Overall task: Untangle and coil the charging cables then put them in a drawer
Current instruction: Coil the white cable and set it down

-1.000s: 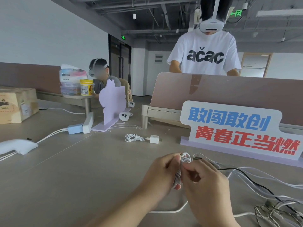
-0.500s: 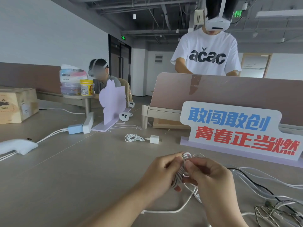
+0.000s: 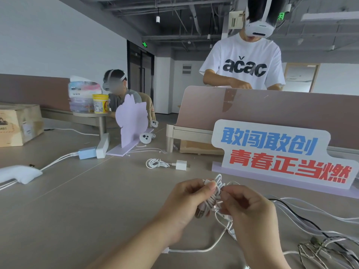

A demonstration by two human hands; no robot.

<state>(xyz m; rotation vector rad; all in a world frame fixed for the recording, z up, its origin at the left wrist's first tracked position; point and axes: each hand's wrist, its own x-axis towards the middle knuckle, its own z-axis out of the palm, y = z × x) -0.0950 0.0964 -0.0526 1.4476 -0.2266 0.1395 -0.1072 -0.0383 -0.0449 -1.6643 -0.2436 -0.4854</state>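
My left hand (image 3: 186, 206) grips a white cable coil (image 3: 214, 193) folded into a bundle, held just above the table. My right hand (image 3: 250, 212) pinches the loose end of that same cable beside the bundle. The free tail of the cable (image 3: 202, 249) trails down onto the table between my forearms. A tangle of white, black and braided cables (image 3: 318, 232) lies at the right. Farther back, a coiled white cable with a charger block (image 3: 167, 164) rests on the table. No drawer is in view.
A slogan sign (image 3: 281, 152) on a lilac base stands right behind my hands. A power strip with a blue adapter (image 3: 91, 151), a purple cutout stand (image 3: 132, 121) and a cardboard box (image 3: 19, 123) are at the left. A person in a headset stands behind the divider (image 3: 272, 111).
My hands have risen slightly with the bundle. The right hand has worked around the coil, and the trailing tail has shifted on the table.
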